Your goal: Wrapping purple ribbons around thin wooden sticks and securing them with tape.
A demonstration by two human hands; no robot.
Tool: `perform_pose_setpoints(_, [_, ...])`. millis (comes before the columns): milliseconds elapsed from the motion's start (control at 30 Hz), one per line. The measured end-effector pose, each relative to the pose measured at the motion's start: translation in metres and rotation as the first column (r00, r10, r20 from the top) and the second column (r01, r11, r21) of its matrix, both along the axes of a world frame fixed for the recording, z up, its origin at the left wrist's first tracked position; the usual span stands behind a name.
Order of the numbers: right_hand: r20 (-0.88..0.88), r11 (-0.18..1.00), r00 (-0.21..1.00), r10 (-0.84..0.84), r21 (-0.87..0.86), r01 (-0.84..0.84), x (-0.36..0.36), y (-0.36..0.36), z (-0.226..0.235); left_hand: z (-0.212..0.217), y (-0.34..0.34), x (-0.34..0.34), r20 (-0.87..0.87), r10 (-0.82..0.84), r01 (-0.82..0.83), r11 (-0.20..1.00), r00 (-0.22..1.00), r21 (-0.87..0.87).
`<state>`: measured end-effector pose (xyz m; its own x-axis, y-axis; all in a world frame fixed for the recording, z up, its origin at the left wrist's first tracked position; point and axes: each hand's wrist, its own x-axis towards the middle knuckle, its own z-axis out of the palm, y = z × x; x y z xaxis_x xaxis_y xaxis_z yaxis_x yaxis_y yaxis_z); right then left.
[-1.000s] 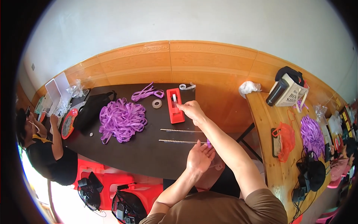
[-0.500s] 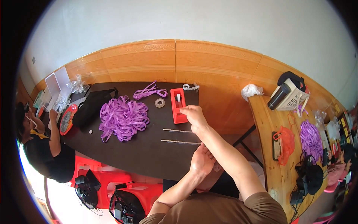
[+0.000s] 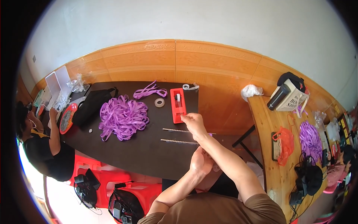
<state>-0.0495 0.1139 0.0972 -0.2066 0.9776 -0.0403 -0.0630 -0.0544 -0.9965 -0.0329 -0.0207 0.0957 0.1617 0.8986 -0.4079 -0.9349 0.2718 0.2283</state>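
A red tape dispenser (image 3: 178, 106) with a small white roll inside stands near the table's right end. At its near end is my right hand (image 3: 194, 124), thumb and fingers pinched together; anything between them is too small to see. Below it my left hand (image 3: 201, 161) is turned palm up at the table edge. Its fingers curl in, their tips partly hidden behind my right forearm. Two thin pale rods (image 3: 176, 130) (image 3: 179, 142) lie side by side, their right ends reaching my wrist and left fingers. A bit of purple (image 3: 212, 134) shows beyond my right wrist.
Left on the dark table (image 3: 123, 156) lie a heap of purple ribbon (image 3: 123, 118), a smaller ribbon bundle (image 3: 150, 92), a tape roll (image 3: 159, 102) and a black bag (image 3: 93, 108). A co-worker (image 3: 48, 149) sits at the far left. A wooden table (image 3: 266, 149) stands right.
My right hand has moved a little toward me along the dispenser's near end. My left hand has shifted only slightly, its fingertips now more hidden by my right forearm.
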Motion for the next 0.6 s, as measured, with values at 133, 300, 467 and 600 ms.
perform_pose_setpoints(133, [0.048, 0.996, 0.998, 0.041, 0.077, -0.045, 0.002, 0.000, 0.000, -0.003, 0.000, -0.002, -0.030, -0.006, 0.005, 0.999, 1.000, -0.033])
perform_pose_setpoints(300, [0.064, 0.982, 0.997, 0.046, 0.179, -0.056, 0.005, 0.009, -0.008, -0.001, 0.000, 0.000, -0.079, -0.036, 0.032, 0.998, 0.996, -0.054])
perform_pose_setpoints(467, [0.226, 0.981, 0.963, 0.148, 0.087, -0.171, 0.032, 0.029, -0.021, -0.001, 0.001, 0.003, -0.071, -0.037, 0.031, 0.996, 0.997, -0.084])
perform_pose_setpoints(600, [0.206, 0.911, 0.919, 0.337, 0.175, -0.373, 0.070, 0.027, 0.022, -0.011, 0.004, 0.002, -0.096, -0.053, 0.044, 0.994, 0.994, -0.097])
